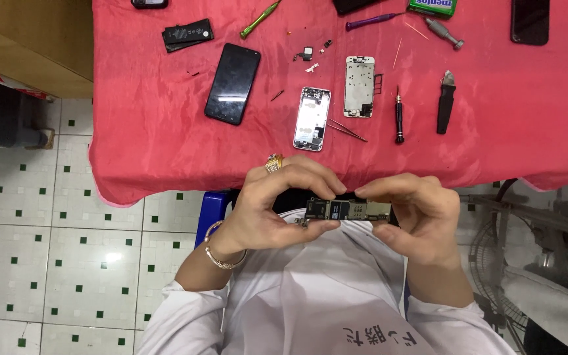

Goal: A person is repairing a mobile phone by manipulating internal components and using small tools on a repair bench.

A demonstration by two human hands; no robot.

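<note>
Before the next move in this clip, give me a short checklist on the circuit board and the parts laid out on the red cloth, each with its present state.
1. Long narrow phone circuit board gripped at both ends: ok, left hand and right hand pinch it.
2. Board clear of the red cloth: ok, held above the lap.
3. Open silver phone housing lying flat on the cloth: ok.
4. Thin metal tweezers within reach beside the housing: ok.
5. Black-handled screwdriver lying still, away from the table's edge: ok.
6. Loose screws accounted for: cannot tell, too small.
</note>
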